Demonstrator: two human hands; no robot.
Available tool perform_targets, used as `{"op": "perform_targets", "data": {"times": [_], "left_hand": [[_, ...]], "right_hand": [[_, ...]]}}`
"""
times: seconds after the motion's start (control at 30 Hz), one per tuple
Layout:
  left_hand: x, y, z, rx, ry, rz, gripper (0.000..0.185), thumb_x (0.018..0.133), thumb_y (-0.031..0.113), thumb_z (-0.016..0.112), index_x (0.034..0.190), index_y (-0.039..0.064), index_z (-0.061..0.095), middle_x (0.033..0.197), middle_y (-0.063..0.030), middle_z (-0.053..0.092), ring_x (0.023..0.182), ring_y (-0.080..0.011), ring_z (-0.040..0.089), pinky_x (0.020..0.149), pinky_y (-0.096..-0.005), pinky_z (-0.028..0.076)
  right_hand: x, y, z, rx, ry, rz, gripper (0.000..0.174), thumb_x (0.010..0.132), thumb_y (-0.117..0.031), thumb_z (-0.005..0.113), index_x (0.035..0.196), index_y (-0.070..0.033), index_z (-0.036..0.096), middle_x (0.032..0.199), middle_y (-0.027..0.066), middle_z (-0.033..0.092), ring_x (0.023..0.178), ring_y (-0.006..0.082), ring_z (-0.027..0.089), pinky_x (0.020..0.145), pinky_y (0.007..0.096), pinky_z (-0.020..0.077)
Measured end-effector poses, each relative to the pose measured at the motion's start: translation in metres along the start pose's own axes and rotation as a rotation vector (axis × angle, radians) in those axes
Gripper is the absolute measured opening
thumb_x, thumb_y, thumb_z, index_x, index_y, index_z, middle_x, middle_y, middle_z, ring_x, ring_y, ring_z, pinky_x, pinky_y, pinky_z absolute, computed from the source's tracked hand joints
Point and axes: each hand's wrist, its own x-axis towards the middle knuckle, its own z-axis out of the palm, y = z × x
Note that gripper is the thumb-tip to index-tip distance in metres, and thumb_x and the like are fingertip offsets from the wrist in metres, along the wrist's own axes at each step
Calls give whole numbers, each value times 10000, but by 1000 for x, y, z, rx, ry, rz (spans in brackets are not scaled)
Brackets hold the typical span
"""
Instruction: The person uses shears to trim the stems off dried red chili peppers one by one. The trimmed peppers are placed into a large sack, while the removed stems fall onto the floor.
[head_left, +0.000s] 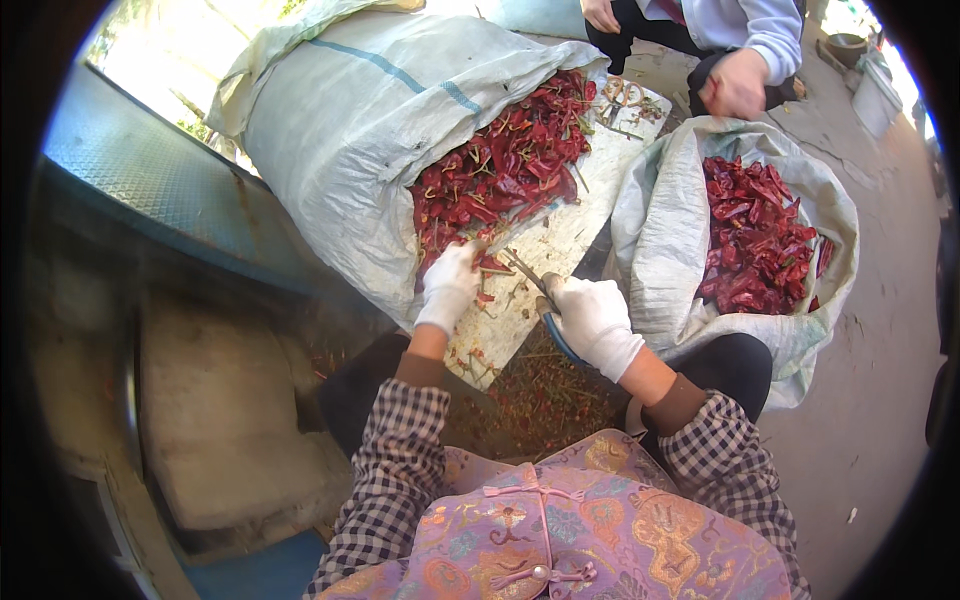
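Note:
My left hand (452, 285), in a white glove, has its fingers on a dried red chili pepper (491, 264) at the mouth of a large woven sack (352, 112). Dried red chilies (517, 157) spill from that sack onto a pale, worn board (562, 240). My right hand (592, 319), gloved too, grips scissors (556, 330) with blue handles, their blades pointing up and left toward the left hand. To the right stands an upright woven sack (660, 225) with its rim rolled down, holding more dried chilies (754, 240) that look mostly stemless.
Another person (739, 82) crouches beyond the right sack, one hand above its rim. Orange-handled scissors (621, 94) lie on the board's far end. Stems and scraps (551, 397) cover the ground between my knees. A blue metal panel (165, 180) and a padded seat (225, 412) are at left.

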Motion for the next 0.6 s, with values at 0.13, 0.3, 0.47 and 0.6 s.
{"op": "perform_targets", "data": {"times": [0.13, 0.3, 0.47, 0.6], "left_hand": [[41, 24, 12, 355, -310, 76, 296, 898, 186, 699, 1192, 187, 739, 1138, -154, 705, 1087, -354, 703, 929, -462, 574], [14, 12, 4, 168, -214, 79, 220, 880, 222, 725, 1065, 111, 767, 1185, -186, 702, 1054, -355, 717, 870, -457, 578], [-59, -34, -1, -949, -43, -270, 312, 938, 188, 753, 1163, -17, 684, 901, -43, 656, 811, -124, 647, 698, -283, 543], [-94, -44, 2, -1610, 38, -666, 253, 969, 143, 718, 1205, 82, 652, 926, -47, 708, 682, -138, 662, 508, -277, 491]], "right_hand": [[2, 1, 0, -31, -13, 6, 199, 936, -260, 649, 974, -69, 691, 779, 166, 727, 735, 368, 735, 689, 491, 566], [1, 3, -2, -53, 13, 2, 189, 933, -262, 645, 942, -77, 686, 769, 148, 724, 720, 354, 731, 686, 498, 541], [2, 2, -2, -50, 17, -6, 190, 940, -267, 632, 931, -84, 682, 775, 137, 726, 735, 349, 734, 694, 502, 545], [0, 2, 2, -69, -4, -18, 201, 943, -273, 622, 930, -80, 680, 790, 139, 731, 743, 352, 735, 700, 496, 556]]}}
